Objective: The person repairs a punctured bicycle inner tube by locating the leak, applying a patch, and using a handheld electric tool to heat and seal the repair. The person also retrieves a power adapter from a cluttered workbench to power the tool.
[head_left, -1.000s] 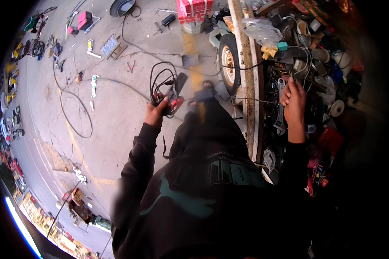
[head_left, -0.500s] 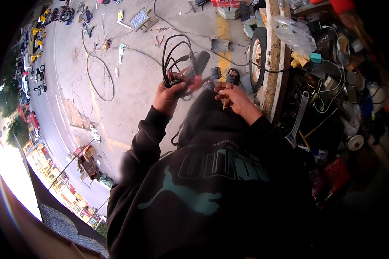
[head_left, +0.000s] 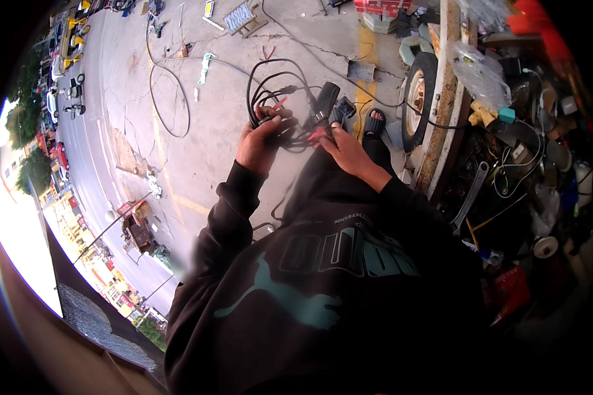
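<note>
Looped black cable [head_left: 284, 89] bunches between the two hands [head_left: 258, 150].

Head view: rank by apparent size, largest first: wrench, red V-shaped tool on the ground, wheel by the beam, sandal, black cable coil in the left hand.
1. Black cable coil and wheel: unsure which; the coil is held nearer the camera
2. Wrench
3. Sandal
4. Red V-shaped tool

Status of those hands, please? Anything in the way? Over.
Left hand gripping black cable. Right hand at red piece, grip unclear. Wheel off right, apart from both.
</note>
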